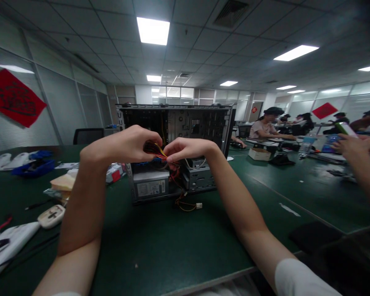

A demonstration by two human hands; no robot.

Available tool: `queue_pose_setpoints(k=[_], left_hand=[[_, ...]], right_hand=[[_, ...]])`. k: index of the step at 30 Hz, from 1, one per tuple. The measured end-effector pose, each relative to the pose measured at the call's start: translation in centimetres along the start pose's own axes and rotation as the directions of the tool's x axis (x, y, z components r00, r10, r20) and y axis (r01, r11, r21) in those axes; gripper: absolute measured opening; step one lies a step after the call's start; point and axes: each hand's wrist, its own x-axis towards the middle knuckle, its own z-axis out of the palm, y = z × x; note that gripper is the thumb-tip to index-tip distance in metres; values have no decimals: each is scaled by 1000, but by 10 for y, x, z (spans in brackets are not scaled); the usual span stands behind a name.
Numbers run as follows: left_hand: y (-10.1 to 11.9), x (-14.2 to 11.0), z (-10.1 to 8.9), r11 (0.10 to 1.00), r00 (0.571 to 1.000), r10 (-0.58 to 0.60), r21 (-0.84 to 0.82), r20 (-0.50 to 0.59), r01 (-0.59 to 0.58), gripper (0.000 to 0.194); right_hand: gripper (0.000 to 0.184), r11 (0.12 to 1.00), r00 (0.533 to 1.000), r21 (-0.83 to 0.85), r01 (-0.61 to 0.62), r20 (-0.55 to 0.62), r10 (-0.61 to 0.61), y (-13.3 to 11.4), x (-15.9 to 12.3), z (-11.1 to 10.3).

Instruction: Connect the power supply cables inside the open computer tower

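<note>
An open computer case (pixel 203 123) lies in front of me on the green table, its inside facing me. My left hand (pixel 132 144) is closed around a bundle of coloured power cables (pixel 156 149) at the case opening. Right beside it, the thumb and fingers of my right hand (pixel 183 150) pinch the same bundle. Below my hands sits a silver power supply (pixel 151 185) with a label, and a metal drive cage (pixel 200 179) is to its right. A white cable connector (pixel 199 205) on thin wires hangs out onto the table. The fingertips partly cover the cables.
To the left are a blue tray (pixel 33 166), a white power strip (pixel 51 216) and packaging. A cardboard box (pixel 259 154), a black cloth item (pixel 282 159) and a water bottle (pixel 306 144) stand right. Another person's hands (pixel 348 144) hold a phone-like object at far right.
</note>
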Motion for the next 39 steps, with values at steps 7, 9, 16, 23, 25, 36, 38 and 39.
queue_pose_setpoints(k=[7, 9, 16, 23, 25, 36, 38, 39], left_hand=[[2, 2, 3, 999, 963, 50, 34, -264, -42, 59], [1, 3, 3, 1000, 943, 5, -22, -333, -13, 67], [5, 21, 18, 918, 956, 115, -338, -271, -206, 57], [6, 35, 32, 896, 917, 156, -338, -366, -287, 60], [9, 33, 31, 903, 909, 162, -313, -383, -293, 60], [16, 39, 36, 951, 878, 98, -214, -469, -221, 56], [14, 42, 40, 954, 859, 88, -206, -505, -219, 54], [13, 44, 42, 953, 852, 86, -207, -517, -222, 53]], right_hand=[[33, 991, 988, 65, 121, -103, -114, -2, 1, 4], [33, 982, 969, 87, 168, -196, -148, -2, -1, 2], [28, 981, 906, -75, 178, -377, -193, -8, -21, -8], [23, 979, 915, -159, 124, -364, -175, -16, -33, -10], [22, 974, 911, -183, 132, -365, -192, -16, -33, -10], [20, 965, 905, -216, 149, -363, -221, -14, -27, -8], [21, 970, 903, -206, 130, -380, -202, -12, -28, -9], [21, 972, 904, -203, 115, -383, -187, -11, -29, -9]])
